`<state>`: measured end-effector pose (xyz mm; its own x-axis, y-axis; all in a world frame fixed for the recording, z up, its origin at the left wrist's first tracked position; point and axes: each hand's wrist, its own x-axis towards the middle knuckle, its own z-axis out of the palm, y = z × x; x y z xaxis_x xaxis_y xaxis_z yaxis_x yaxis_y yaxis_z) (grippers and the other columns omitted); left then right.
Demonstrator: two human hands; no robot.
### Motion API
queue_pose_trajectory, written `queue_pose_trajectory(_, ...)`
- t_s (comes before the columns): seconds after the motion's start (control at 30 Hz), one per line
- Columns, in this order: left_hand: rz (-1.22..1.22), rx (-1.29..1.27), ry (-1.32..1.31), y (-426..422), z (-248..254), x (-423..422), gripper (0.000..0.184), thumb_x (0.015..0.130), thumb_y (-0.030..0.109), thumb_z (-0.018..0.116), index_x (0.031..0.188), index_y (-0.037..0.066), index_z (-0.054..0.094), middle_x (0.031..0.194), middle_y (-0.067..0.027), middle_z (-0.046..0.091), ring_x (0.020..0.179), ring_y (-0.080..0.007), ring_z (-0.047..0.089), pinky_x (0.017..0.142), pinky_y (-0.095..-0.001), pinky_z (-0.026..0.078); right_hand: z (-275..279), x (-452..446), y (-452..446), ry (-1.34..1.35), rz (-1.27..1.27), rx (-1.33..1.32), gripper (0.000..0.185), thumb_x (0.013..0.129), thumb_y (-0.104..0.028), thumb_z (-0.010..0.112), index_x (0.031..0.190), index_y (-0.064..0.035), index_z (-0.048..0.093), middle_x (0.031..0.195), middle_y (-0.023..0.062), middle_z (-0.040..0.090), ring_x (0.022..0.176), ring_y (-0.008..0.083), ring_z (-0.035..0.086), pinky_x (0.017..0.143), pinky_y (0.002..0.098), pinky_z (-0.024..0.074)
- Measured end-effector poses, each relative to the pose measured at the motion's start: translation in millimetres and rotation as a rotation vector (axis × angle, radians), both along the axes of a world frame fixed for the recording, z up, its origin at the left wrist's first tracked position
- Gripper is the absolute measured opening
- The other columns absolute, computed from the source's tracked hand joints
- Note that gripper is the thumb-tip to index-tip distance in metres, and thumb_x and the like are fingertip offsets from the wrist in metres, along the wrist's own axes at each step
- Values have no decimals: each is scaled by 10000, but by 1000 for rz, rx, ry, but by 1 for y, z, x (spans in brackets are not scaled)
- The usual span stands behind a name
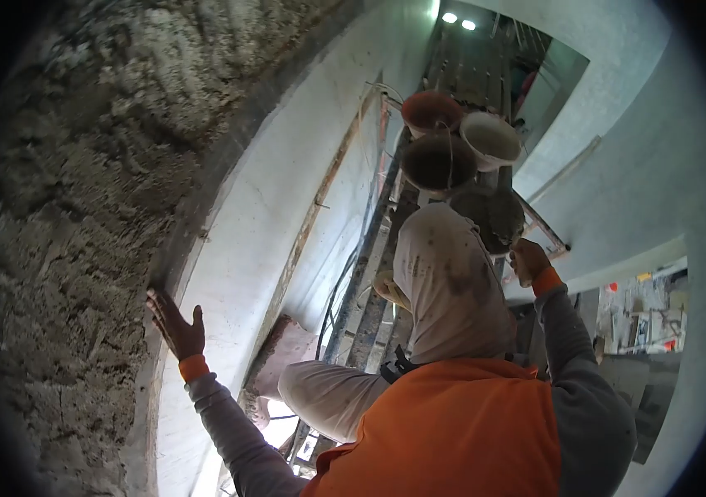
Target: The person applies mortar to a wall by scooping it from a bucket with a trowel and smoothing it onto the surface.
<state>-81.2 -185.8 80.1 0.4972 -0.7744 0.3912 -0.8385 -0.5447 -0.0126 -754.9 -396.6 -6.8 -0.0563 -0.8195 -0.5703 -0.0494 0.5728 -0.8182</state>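
Note:
My left hand (pixel 177 328) is spread, thumb apart, at the border between the rough plastered surface (pixel 79 215) and the smooth white wall (pixel 245 215). Whether its fingers press on the surface I cannot tell. My right hand (pixel 527 262) is closed beside the nearest bucket (pixel 503 217), which has grey mortar-like material on it. What those fingers grip, if anything, is hidden. My raised knee partly covers this bucket. Just beyond it stand a dark bucket (pixel 438 163) with a wire handle, a pale bucket (pixel 493 139) and a reddish bucket (pixel 431 109).
Narrow planks (pixel 361 302) with gaps run beneath me, and cables lie along their left side. A long wooden strip (pixel 320 207) leans along the white wall. At right, a metal bar (pixel 543 222) stands near the curved wall; an opening (pixel 643 311) shows a lower level with scattered items.

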Motion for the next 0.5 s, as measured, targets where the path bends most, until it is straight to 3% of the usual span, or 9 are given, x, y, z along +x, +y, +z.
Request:
queue_pose_trajectory(0.1, -4, -33, 18, 3, -6, 6, 919, 758, 356, 643, 1425, 83, 73, 1488, -135, 30, 1370, -318, 25, 1070, -514, 122, 16, -2, -9, -284, 91, -190, 114, 811, -231, 526, 816, -118, 509, 644, -11, 516, 485, 111, 490, 425, 251, 424)
queue_pose_trajectory(0.13, -15, -48, 16, 3, -5, 6, 925, 745, 343, 659, 1422, 72, 90, 1488, -136, 39, 1369, -322, 30, 1067, -511, 130, 46, 20, -4, -391, 16, -223, 107, 842, -228, 500, 859, -125, 523, 681, -1, 545, 518, 105, 527, 437, 246, 456)
queue_pose_trajectory(0.17, -31, -65, 21, 5, -7, 9, 925, 731, 329, 678, 1416, 59, 118, 1487, -137, 47, 1368, -326, 42, 1064, -509, 143, 42, 19, -15, -536, -48, -179, 109, 856, -225, 490, 899, -133, 530, 694, 2, 564, 543, 100, 554, 432, 233, 470)
queue_pose_trajectory(0.23, -7, -50, 49, 5, 0, 5, 910, 721, 299, 690, 1404, 41, 148, 1482, -145, 72, 1361, -339, 85, 1060, -513, 160, 80, 45, -11, -610, -25, -292, 188, 851, -224, 491, 992, -107, 533, 716, -7, 529, 530, 90, 511, 435, 212, 455)
queue_pose_trajectory(0.4, 19, 4, 95, 4, 14, 1, 863, 726, 326, 684, 1382, 21, 213, 1479, -152, 77, 1357, -334, 109, 1053, -524, 181, 174, 144, 1, -357, -100, -620, 231, 834, -235, 528, 1020, -100, 505, 727, 22, 509, 558, 104, 499, 450, 223, 438)
queue_pose_trajectory(0.5, -23, -42, 203, 10, 12, -5, 835, 746, 368, 663, 1372, 14, 239, 1476, -166, 66, 1350, -339, 131, 1037, -539, 212, 207, 224, 10, -429, -128, -806, 237, 818, -243, 575, 1000, -108, 503, 722, 32, 506, 554, 126, 496, 457, 238, 440)
